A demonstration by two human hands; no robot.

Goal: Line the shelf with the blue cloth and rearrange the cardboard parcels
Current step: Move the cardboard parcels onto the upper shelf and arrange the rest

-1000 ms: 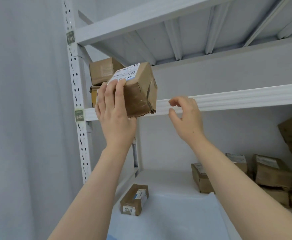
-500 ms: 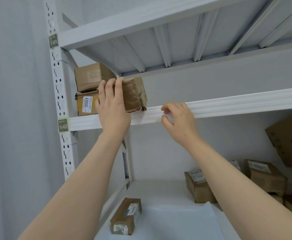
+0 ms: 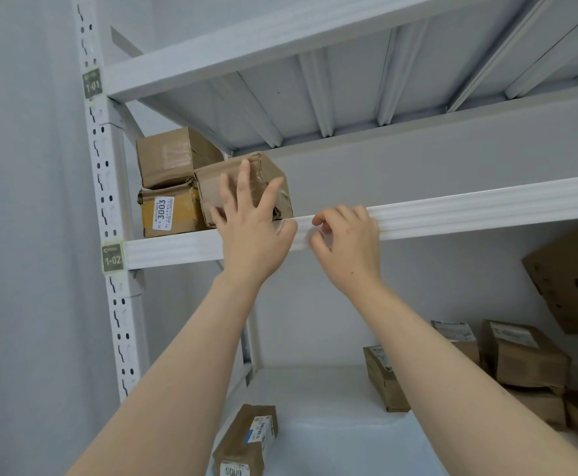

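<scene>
We press our left hand [image 3: 251, 231] flat, fingers spread wide, against the near face of a taped cardboard parcel [image 3: 246, 187] sitting on the middle shelf [image 3: 452, 209] at its left end. The parcel's long axis seems to run back into the shelf, though the low angle hides its depth. It touches the yellow-taped parcel marked 3003 [image 3: 169, 211] on its left, which carries another brown parcel [image 3: 174, 156]. Our right hand [image 3: 347, 237] curls loosely around the shelf's front edge, gripping no parcel. On the lower shelf, a long parcel [image 3: 246, 441] lies on the pale blue cloth [image 3: 349, 441], its long axis pointing far-right.
</scene>
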